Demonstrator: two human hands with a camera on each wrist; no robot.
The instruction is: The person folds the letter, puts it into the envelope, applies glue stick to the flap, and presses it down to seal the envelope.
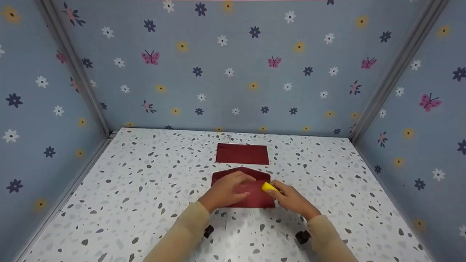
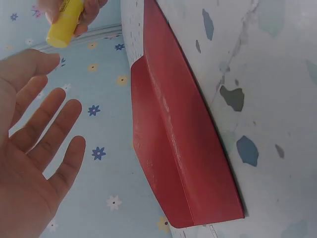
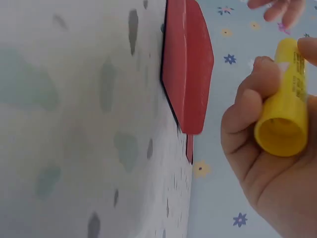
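A red envelope (image 1: 256,194) lies on the speckled table with its pointed flap raised on the far side. Over the envelope's left part hovers my left hand (image 1: 226,190), its fingers spread and loosely bent; the left wrist view shows nothing in the palm. My right hand (image 1: 292,199), at the envelope's right edge, grips a yellow glue stick (image 1: 268,187) between thumb and curled fingers. In the right wrist view the glue stick (image 3: 286,106) turns a hollow round end towards the camera, and print shows along its side.
Behind the envelope a flat dark red rectangle (image 1: 242,154) lies on the white speckled tabletop (image 1: 145,193). Blue panels (image 1: 233,80) with flowers and butterflies stand at the back and both sides, joined by grey corner posts (image 1: 72,62).
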